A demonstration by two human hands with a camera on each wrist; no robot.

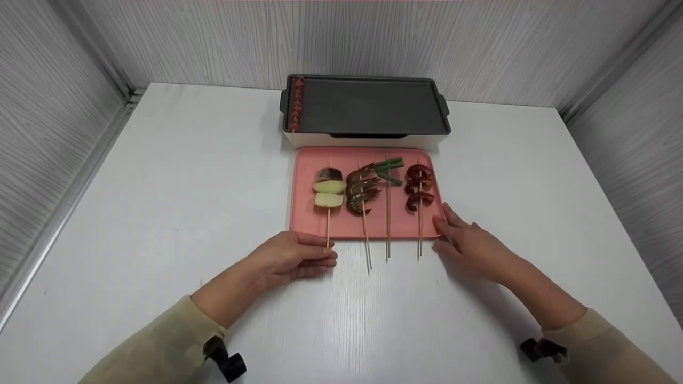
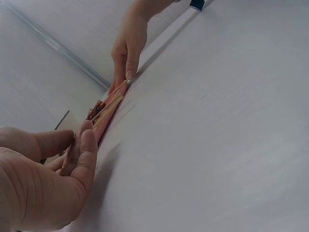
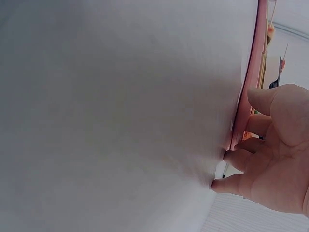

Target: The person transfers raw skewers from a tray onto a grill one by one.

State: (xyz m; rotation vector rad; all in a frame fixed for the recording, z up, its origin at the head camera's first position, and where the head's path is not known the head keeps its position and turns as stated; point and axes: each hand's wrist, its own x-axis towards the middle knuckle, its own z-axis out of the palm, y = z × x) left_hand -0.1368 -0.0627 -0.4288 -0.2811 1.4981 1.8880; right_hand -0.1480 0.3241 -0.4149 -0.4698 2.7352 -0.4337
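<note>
My left hand [image 1: 293, 258] pinches the bare stick end of a skewer [image 1: 328, 200] between thumb and fingertips, at the front left of a pink tray [image 1: 307, 221]. That skewer carries two pale pieces and a dark-skinned one. My right hand [image 1: 475, 245] grips the tray's front right corner, thumb at the front rim and a finger over the edge; in the right wrist view two fingertips [image 3: 231, 157] come down at the tabletop. Between the hands lie a shrimp skewer [image 1: 364, 189], a skewer with green pieces [image 1: 388, 176] and one with reddish-brown curled tentacle pieces [image 1: 420, 186].
Behind the tray stands a griddle [image 1: 373, 106] with a dark plate and white base. A skewer of red pieces [image 1: 296, 104] lies along its left side. Pale wood-grain walls [image 1: 363, 37] close in the white table [image 1: 213, 176] at the back and sides.
</note>
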